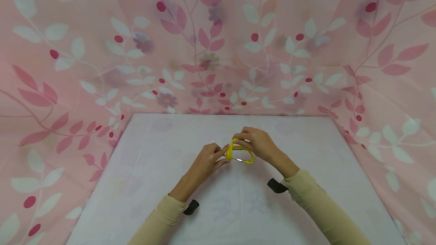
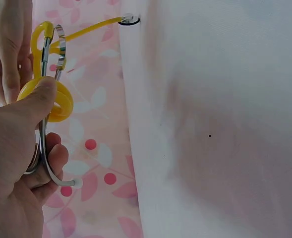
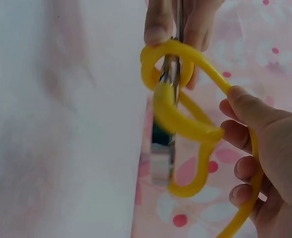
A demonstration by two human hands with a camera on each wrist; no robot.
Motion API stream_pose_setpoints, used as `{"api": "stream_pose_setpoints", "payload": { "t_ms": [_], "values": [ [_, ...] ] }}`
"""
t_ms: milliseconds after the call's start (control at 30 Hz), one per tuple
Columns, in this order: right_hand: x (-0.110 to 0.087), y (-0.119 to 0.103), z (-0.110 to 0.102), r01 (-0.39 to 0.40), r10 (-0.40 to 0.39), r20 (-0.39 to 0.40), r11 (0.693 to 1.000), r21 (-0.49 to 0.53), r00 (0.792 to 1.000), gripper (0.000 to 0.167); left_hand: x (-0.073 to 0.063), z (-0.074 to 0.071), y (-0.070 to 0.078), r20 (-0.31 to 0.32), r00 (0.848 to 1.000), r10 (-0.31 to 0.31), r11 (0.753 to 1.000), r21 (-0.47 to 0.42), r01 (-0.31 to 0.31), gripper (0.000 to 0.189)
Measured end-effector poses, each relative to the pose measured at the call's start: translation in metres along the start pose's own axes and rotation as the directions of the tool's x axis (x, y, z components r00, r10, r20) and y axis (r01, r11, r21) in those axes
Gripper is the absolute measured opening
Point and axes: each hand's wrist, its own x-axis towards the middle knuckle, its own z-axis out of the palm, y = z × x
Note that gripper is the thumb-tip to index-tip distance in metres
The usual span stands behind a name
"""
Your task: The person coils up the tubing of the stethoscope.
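Observation:
A stethoscope with yellow tubing [image 1: 252, 158] is held between both hands above the table. My left hand [image 1: 204, 163] grips its metal ear tubes [image 2: 43, 131], thumb pressed on a coil of tubing in the left wrist view. A pale ear tip [image 2: 77, 183] sticks out below those fingers. My right hand [image 1: 260, 144] pinches the yellow tube [image 3: 212, 74] between thumb and finger, and the tube runs on down across its palm. Tubing loops around the metal part in the right wrist view. The chest piece [image 2: 129, 20] hangs at the tube's far end.
A white-covered table [image 1: 163, 131] lies below the hands. Pink leaf-patterned cloth [image 1: 218, 48] stands behind it and along both sides. Dark pieces [image 1: 277, 186] show beside both wrists, near the beige sleeves [image 1: 321, 203].

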Motion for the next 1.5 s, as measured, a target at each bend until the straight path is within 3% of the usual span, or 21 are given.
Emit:
{"api": "stream_pose_setpoints", "payload": {
  "t_ms": [167, 400, 600, 833, 933, 1067, 1200, 1333, 1500],
  "values": [
    [0.003, 0.015, 0.005, -0.030, 0.027, 0.027, 0.992, 0.124, 0.999, 0.018, 0.000, -0.004, 0.001, -0.007, 0.999, 0.038, 0.999, -0.032, -0.039, 0.058],
    [0.004, 0.033, 0.012, -0.086, 0.076, 0.046, 0.951, 0.298, 0.996, 0.019, -0.003, -0.004, 0.002, 0.000, 0.999, 0.047, 0.996, -0.070, -0.047, 0.061],
    [-0.003, 0.046, 0.025, -0.210, 0.203, 0.068, 0.846, 0.490, 0.977, 0.017, -0.003, -0.004, 0.003, -0.020, 0.999, 0.048, 0.994, -0.093, -0.049, 0.064],
    [-0.010, 0.045, 0.045, -0.278, 0.300, 0.075, 0.724, 0.632, 0.951, 0.019, -0.002, -0.006, 0.002, -0.058, 0.997, 0.052, 0.995, -0.087, -0.057, 0.065],
    [-0.014, 0.042, 0.053, -0.275, 0.293, 0.087, 0.697, 0.662, 0.952, 0.023, -0.001, -0.006, 0.001, -0.058, 0.998, 0.025, 0.996, -0.086, -0.030, 0.065],
    [-0.020, 0.037, 0.064, -0.206, 0.216, 0.075, 0.686, 0.698, 0.973, 0.025, -0.002, -0.007, 0.001, -0.059, 0.998, -0.013, 0.997, -0.082, 0.008, 0.064],
    [-0.025, 0.027, 0.074, -0.281, 0.271, 0.132, 0.642, 0.714, 0.953, 0.028, -0.001, -0.008, 0.001, -0.079, 0.996, -0.047, 0.997, -0.070, 0.041, 0.065],
    [-0.030, 0.016, 0.082, -0.381, 0.354, 0.187, 0.629, 0.678, 0.916, 0.034, 0.001, -0.009, -0.002, -0.079, 0.991, -0.106, 0.993, -0.056, 0.102, 0.064],
    [-0.033, 0.008, 0.086, -0.334, 0.318, 0.142, 0.705, 0.626, 0.937, 0.031, 0.004, -0.009, -0.006, -0.098, 0.983, -0.156, 0.987, -0.053, 0.151, 0.063]
  ]
}}
